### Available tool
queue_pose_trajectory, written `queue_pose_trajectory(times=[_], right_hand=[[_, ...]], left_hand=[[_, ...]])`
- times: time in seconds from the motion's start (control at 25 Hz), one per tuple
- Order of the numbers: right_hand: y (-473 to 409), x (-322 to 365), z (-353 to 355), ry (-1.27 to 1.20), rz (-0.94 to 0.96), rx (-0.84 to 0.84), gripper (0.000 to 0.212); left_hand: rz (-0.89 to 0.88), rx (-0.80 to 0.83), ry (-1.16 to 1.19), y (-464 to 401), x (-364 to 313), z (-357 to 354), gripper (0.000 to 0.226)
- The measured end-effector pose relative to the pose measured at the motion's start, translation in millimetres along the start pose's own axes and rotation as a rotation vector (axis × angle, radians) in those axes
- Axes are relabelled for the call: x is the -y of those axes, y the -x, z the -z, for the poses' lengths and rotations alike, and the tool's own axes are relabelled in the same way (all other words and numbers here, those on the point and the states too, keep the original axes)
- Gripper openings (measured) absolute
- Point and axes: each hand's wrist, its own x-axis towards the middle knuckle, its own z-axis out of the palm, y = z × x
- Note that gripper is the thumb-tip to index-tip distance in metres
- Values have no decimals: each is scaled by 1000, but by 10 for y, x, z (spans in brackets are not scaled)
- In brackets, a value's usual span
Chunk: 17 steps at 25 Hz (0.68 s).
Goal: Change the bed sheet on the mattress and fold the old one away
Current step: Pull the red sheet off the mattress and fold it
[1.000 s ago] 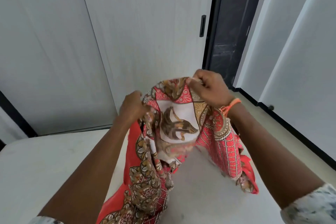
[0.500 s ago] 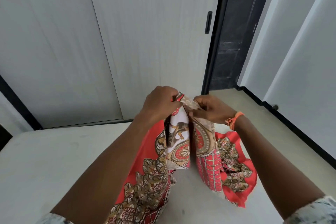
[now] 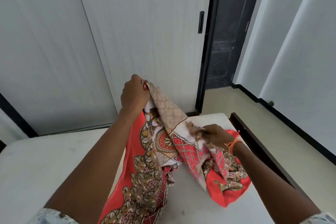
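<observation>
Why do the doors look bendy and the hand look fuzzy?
Head view: the wide lens bows the straight door lines near the edges; the right hand and the sheet by it are smeared by motion; the left hand looks sharper; the light is soft, with no glare.

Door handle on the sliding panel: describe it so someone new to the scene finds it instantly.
Start at the pale grey sliding door that fills the wall behind the bare mattress. Follow it right to its edge beside the dark open gap. The handle is a slim black vertical bar there, above the raised left hand, the only dark fitting on that panel.
</observation>
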Motion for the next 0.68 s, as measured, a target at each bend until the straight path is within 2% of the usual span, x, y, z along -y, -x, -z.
queue_pose_trajectory(times=[0.04,0.12,0.16,0.2,0.24,0.32,0.4,0.48,0.6,0.68], right_hand=[[-33,62,38,-90,9,-83,25],[-135,292,155,-125,54,-210,25],[-180,455,238,-97,89,-237,25],[-208,623,316,-63,133,-245,25],[-213,800,400,-6,189,-243,25],[-216,981,557,65,260,-257,22],[-209,969,654,54,273,-301,20],[-169,868,643,94,275,-296,23],[-116,637,428,108,274,-327,21],[-101,411,229,49,148,-437,13]], left_hand=[[-5,129,-9,57,-20,-12,40],[-190,459,14,249,-151,-75,81],[-276,599,45,365,-252,-133,91],[-336,683,77,467,-348,-190,89],[-381,683,121,510,-410,-286,72],[-365,570,142,497,-516,-366,14],[-396,458,46,438,-509,-405,26],[-433,417,5,428,-495,-409,20],[-408,357,85,379,-484,-362,31],[-371,276,147,281,-497,-313,28]])
